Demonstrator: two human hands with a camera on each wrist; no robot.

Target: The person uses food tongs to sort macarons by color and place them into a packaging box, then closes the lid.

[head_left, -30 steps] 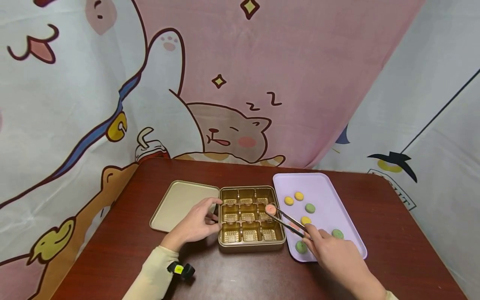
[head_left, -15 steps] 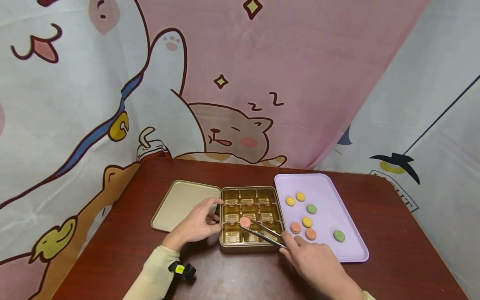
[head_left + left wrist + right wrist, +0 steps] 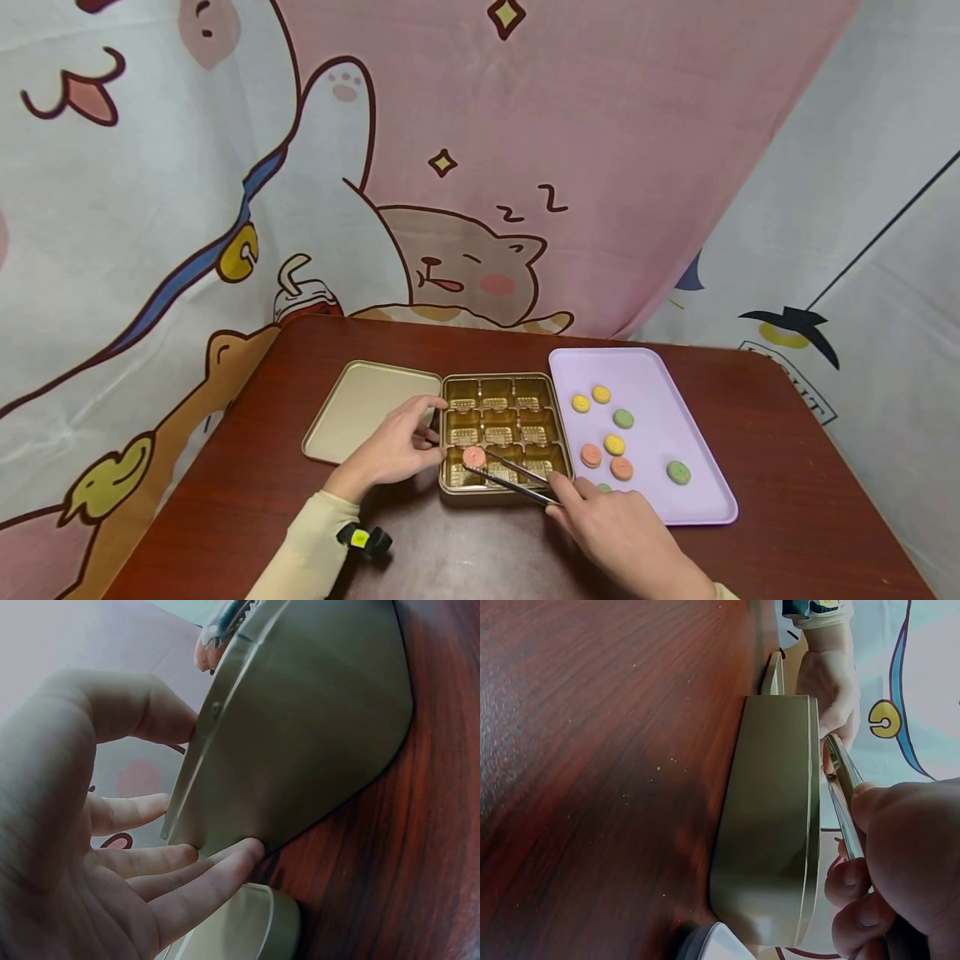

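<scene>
On the tabletop [image 3: 795, 475], toward its left edge, the flat gold lid [image 3: 360, 404] lies just beside the box. Next comes the left hand [image 3: 397, 442], thumb and fingers spread wide, fingertips against the left wall of the gold box [image 3: 480, 500]. Over that box's near left compartment, about level with the rim, is a pink macaron [image 3: 474, 456], held between the tips of the metal tongs [image 3: 517, 489]. It looks light, likely with a brittle shell and a softer middle, so a gentle pinch at opposite sides of its round edge should suit; hard squeezing could crack it or make it slip. The right hand [image 3: 618, 529] grips the tongs by their rear end, arms nearly closed. Farther right, the lilac tray [image 3: 652, 379] reaches from near the tabletop's far edge toward the near one, carrying yellow, pink and green macarons [image 3: 614, 444].
</scene>
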